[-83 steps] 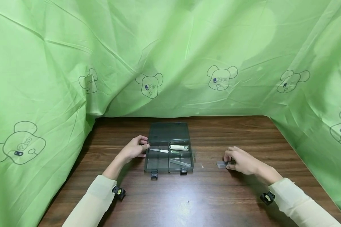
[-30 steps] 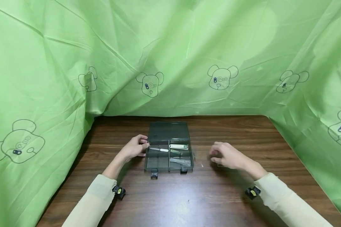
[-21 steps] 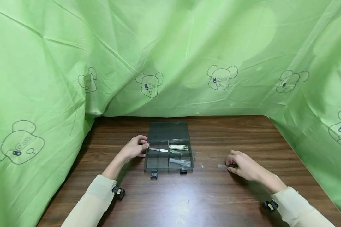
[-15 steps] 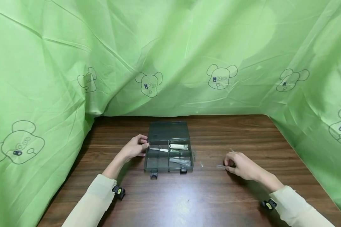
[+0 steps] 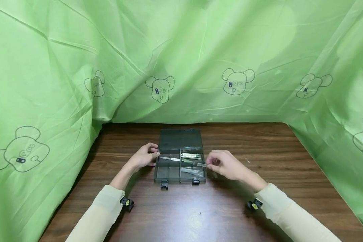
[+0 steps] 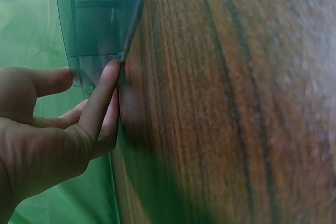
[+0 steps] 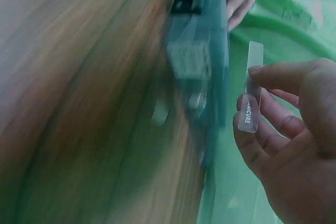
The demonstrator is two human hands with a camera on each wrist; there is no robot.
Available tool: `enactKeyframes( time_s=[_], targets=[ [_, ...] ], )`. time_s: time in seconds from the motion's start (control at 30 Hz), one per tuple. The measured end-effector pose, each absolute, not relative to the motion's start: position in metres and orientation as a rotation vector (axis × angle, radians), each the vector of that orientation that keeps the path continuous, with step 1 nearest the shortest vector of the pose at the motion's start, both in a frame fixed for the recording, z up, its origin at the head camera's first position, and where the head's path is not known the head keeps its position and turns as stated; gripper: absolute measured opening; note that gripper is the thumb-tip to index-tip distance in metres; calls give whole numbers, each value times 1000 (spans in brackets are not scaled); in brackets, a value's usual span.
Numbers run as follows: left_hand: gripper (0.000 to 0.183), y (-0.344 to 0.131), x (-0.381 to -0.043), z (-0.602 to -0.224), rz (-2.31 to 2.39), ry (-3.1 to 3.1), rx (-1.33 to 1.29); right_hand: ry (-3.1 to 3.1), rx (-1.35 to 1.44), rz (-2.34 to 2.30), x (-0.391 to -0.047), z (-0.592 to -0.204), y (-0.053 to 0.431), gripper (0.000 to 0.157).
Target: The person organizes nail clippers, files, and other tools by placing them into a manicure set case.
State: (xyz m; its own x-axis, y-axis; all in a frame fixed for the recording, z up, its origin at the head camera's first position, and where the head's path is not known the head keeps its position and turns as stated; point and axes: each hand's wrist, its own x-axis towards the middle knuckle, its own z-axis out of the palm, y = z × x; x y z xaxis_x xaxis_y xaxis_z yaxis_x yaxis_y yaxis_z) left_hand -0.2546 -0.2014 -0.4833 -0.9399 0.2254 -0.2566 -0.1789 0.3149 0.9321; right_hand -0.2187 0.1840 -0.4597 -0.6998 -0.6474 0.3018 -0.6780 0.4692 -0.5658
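Observation:
A dark see-through compartment box (image 5: 166, 173) lies with its lid (image 5: 179, 138) folded back. My left hand (image 5: 143, 156) holds its left side; in the left wrist view, fingertips press against its edges. My right hand (image 5: 225, 164) pinches a clear nail file (image 7: 253, 85) bearing white printed letters, between thumb and fingers. In the head view the file's end overlaps the box's right wall. Inside the box are a nail clipper (image 5: 191, 156) in the right column, a thin white-handled tool (image 5: 170, 159) on the left, and clear strips (image 5: 193, 172) at front right.
Two black latches, the left latch (image 5: 164, 185) hanging down, sit on the box's front edge. A small clear scrap (image 5: 247, 160) lies on the wooden table (image 5: 275, 144) beyond my right hand. Green cloth (image 5: 199, 60) with bear drawings encloses the table's back and sides.
My right hand dropped a clear strip into the front right compartment, went back right, picked up another clear piece and brought it left to the box. The left hand has stayed at the box.

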Motion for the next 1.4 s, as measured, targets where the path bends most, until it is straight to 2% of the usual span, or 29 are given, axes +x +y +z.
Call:
enactKeyframes(
  time_s=[0.37, 0.7, 0.83, 1.03, 1.4],
  targets=[
    [47, -198, -254, -482, 1641, 2272, 52, -2667, 1375, 1034, -227, -463, 120, 17],
    [47, -197, -252, -482, 1637, 2267, 46, -2699, 1375, 999, -226, -463, 117, 20],
    [47, -199, -252, -480, 1648, 2267, 32, -2701, 1371, 977, -228, -462, 122, 12],
    [48, -200, -253, -482, 1646, 2252, 60, -2706, 1189, 982, -236, -454, 160, 17],
    [48, -203, -255, -482, 1653, 2236, 41, -2774, 770, 806, -252, -474, 287, 14]
  ],
)
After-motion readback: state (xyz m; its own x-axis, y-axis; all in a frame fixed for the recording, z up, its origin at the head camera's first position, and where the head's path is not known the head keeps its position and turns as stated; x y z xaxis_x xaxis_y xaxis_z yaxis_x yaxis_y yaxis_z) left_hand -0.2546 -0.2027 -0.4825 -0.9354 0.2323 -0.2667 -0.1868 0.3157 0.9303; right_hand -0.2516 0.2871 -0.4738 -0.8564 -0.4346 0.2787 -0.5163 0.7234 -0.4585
